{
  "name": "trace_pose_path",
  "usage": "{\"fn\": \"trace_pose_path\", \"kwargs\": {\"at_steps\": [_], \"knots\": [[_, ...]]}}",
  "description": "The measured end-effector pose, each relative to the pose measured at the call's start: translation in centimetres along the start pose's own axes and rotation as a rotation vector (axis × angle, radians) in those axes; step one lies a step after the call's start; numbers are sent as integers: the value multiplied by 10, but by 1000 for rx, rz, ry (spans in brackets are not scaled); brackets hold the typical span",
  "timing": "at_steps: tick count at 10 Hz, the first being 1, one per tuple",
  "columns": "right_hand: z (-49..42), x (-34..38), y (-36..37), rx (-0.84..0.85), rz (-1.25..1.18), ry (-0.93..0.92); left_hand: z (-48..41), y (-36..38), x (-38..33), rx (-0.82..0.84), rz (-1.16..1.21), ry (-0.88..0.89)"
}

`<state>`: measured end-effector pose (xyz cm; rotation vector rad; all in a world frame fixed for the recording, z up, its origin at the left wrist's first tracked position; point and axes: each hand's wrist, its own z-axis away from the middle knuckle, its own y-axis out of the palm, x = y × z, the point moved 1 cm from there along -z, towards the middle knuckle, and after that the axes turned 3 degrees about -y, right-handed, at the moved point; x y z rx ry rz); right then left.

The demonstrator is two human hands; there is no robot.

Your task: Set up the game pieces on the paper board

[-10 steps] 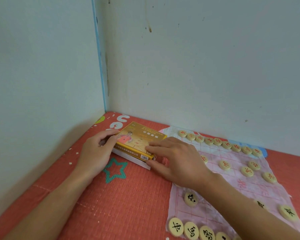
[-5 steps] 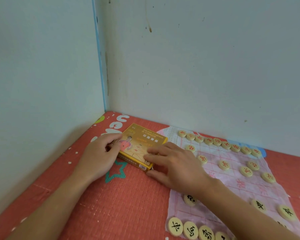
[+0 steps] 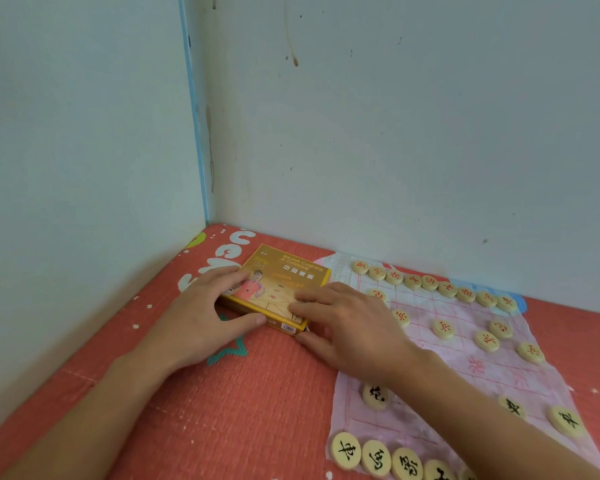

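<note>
Your left hand (image 3: 201, 317) grips the yellow box (image 3: 288, 273) between thumb and fingers, and your right hand (image 3: 354, 327) presses flat fingers on its lid. The game pieces (image 3: 442, 329) lie on the paper board (image 3: 492, 375) just right of the box, clear of your fingers.

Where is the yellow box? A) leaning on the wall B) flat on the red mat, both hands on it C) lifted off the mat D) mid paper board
B: the yellow box lies flat on the red mat, left hand and right hand on it.
</note>
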<state>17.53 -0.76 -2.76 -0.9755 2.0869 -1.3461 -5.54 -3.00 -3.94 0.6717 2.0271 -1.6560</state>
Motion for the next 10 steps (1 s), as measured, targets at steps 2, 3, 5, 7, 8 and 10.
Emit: {"fn": "trace_pose_path", "kwargs": {"at_steps": [2,3,5,7,8,10], "knots": [[-3,-9,-6,126,-39,104,-14,3,-6,2,-89,35],[-5,-14,-9,196,-60,148,-21,8,-12,-12,-106,40],[-5,-27,-11,222,-84,216,-33,17,-21,-36,-76,27],[-6,-37,-11,236,-73,244,-41,25,-31,-40,-25,8],[-6,-38,-13,230,-77,249,-41,25,-34,-46,-27,0],[12,-43,-32,99,-157,311,-41,27,-34,-72,28,-22]]}}
